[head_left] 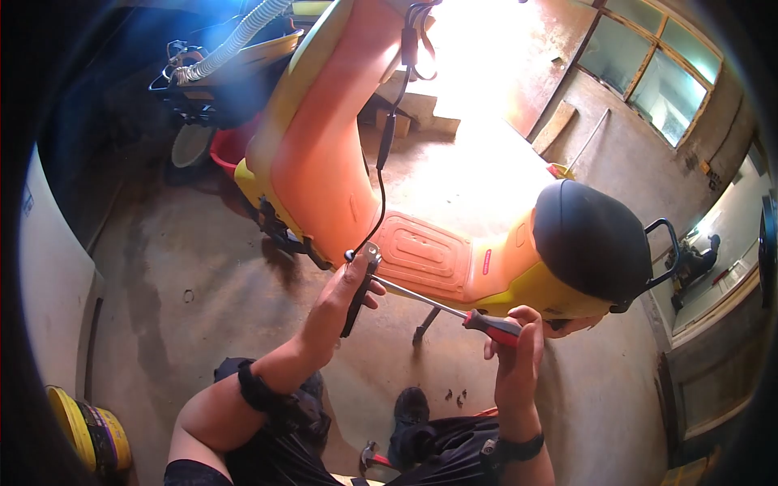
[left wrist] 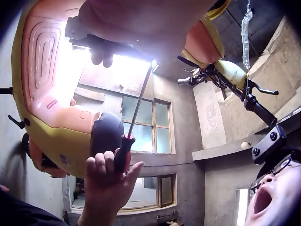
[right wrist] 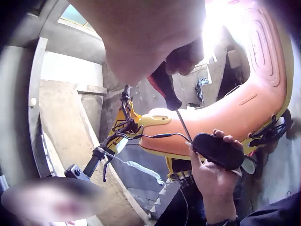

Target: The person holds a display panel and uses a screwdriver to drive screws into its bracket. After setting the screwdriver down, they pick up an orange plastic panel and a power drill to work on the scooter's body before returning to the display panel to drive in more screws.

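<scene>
Glaring backlight, dark curved edges

Head: we're above, looking down.
Left wrist: we're close, facing windows (left wrist: 137,111).
Right wrist: we're close, facing handlebars (right wrist: 92,164).
Shared: screwdriver (head_left: 493,326), floorboard (head_left: 423,252).

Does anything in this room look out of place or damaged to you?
I see no clear damage or spill. The oddest detail is some small dark bits scattered on the floor by the black shoe, too small to identify. A hammer also lies close to that foot.
</scene>
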Motion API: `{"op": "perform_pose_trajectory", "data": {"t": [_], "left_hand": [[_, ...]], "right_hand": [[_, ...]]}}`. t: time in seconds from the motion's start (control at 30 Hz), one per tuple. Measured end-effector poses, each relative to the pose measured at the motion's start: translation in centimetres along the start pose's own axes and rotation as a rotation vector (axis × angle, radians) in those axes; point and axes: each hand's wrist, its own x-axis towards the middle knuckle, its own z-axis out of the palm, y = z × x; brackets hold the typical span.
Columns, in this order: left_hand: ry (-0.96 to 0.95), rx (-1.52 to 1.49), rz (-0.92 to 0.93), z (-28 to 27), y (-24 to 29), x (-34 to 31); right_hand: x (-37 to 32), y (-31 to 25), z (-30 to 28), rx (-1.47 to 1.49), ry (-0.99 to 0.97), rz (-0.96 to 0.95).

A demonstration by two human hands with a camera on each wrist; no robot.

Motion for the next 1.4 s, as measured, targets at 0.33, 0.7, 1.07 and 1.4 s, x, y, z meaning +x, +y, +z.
{"op": "perform_pose_trajectory", "data": {"t": [0.33,0.7,1.07,1.4], "left_hand": [[0.005,-0.032,0.027,0.0,-0.2,0.2],[0.008,-0.043,0.025,0.2,0.0,0.1],[0.024,-0.039,0.017,0.3,0.2,-0.1],[-0.003,-0.057,0.065,0.2,0.0,-0.1]], "right_hand": [[0.1,0.2,-0.1,-0.054,-0.051,-0.050],[0.1,0.5,-0.2,-0.076,-0.046,-0.078],[-0.2,0.0,0.2,-0.073,0.011,0.014],[0.0,0.2,-1.0,-0.101,-0.085,0.138]]}}
